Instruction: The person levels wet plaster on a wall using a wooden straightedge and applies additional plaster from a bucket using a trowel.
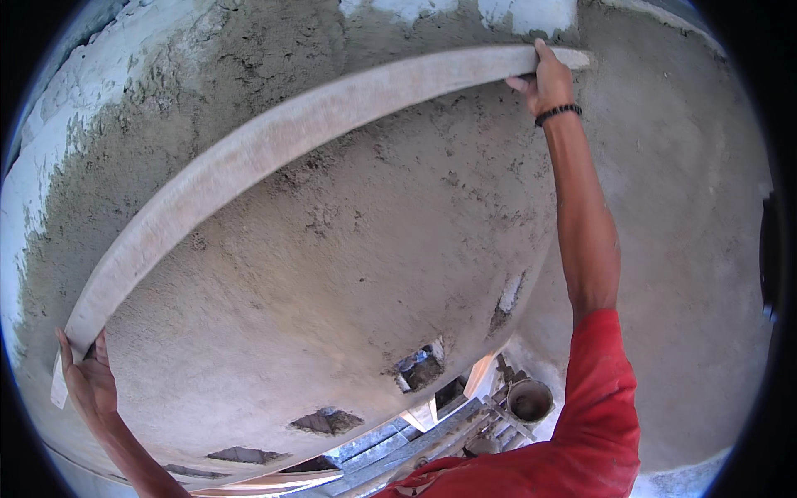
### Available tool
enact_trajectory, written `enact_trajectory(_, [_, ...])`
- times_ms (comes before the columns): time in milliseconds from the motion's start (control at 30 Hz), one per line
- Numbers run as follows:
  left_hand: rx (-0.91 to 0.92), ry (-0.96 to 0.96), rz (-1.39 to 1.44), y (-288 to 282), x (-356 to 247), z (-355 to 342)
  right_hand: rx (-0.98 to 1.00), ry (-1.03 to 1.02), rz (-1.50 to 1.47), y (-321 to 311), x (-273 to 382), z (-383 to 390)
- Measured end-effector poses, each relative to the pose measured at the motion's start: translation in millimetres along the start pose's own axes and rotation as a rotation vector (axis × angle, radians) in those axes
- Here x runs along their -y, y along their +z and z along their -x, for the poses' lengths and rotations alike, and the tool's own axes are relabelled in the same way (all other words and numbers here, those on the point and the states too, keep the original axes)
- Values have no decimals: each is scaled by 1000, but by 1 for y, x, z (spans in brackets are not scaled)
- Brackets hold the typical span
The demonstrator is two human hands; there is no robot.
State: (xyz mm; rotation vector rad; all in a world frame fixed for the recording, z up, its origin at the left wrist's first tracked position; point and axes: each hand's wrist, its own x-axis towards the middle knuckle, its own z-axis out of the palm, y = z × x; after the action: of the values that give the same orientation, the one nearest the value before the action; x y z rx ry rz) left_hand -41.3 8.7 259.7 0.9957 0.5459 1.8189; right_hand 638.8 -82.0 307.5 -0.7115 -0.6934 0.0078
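A long, pale straightedge board [274, 141] spans the freshly plastered wall [332, 241], curving through the fisheye picture from lower left to upper right. My left hand [90, 378] grips it near its lower left end, thumb on one edge and fingers on the other. Near the opposite end, my right hand [550, 79] clasps the board, with the arm stretched upward and a dark beaded band at the wrist. Rough, wet-looking grey plaster lies above the board, and a smoother surface shows below it.
Several rectangular holes, such as this opening [419, 368], run along the lower wall. A bucket [530, 400] stands by wooden planks [382, 448] below me. On the right, another plastered wall [681, 249] meets this one at a corner. White unplastered patches [531, 15] show at the top.
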Motion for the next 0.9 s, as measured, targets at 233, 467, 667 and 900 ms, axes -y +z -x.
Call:
enact_trajectory(233, [19,-47,-6,-1,0,-1,17,113,2,-6,0,17])
enact_trajectory(467, [-112,-74,-89,-51,13,8,-40,256,-55,-14,-31,98])
enact_trajectory(667, [-75,-103,-48,-38,29,17,-115,176,38,-6,-14,58])
enact_trajectory(900, [-90,-94,-16,-38,24,16,-137,147,-18,-6,-21,39])
